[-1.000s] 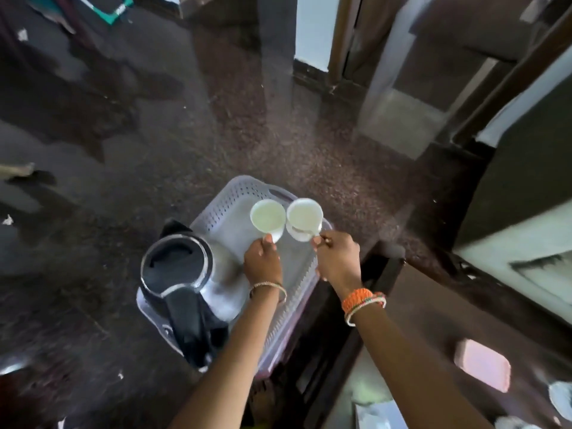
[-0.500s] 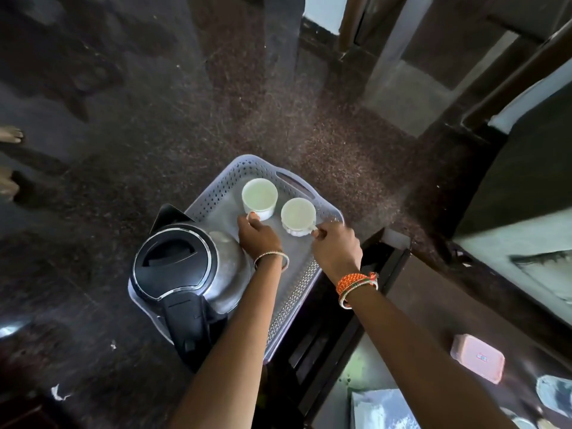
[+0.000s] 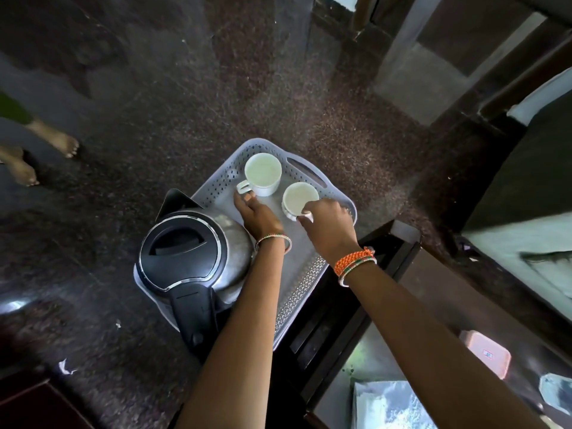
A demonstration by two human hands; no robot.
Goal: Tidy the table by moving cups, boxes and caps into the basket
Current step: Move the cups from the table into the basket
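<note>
Kettle (image 3: 185, 258): sits at the near-left end of the basket (image 3: 305, 277), black lid up, crowding your left forearm. Watch that elbow.
Left cup (image 3: 262, 174): upright on the basket floor in the far-left corner, handle turned toward you. Looks like ceramic, so stiff, glossy and chippy. Take it by the handle loop or round the wall, never by the rim alone.
Left hand (image 3: 258, 219): right at that cup's handle, fingertips touching it, fingers loosely curled. You look to be releasing it rather than gripping, though the pinch itself is hard to read.
Right cup (image 3: 298, 199): upright beside the first, near but not touching, toward the basket's far-right corner. Same light, hard, slippery sort. Set it down softly so the two don't clink.
Right hand (image 3: 329, 224): over the near side of that cup, fingers pinched on its handle, hiding it. You're holding it.
Tabletop (image 3: 439, 308): lower right, dark wood. A pink box (image 3: 486, 354) waits near its right edge, well apart from both hands.
</note>
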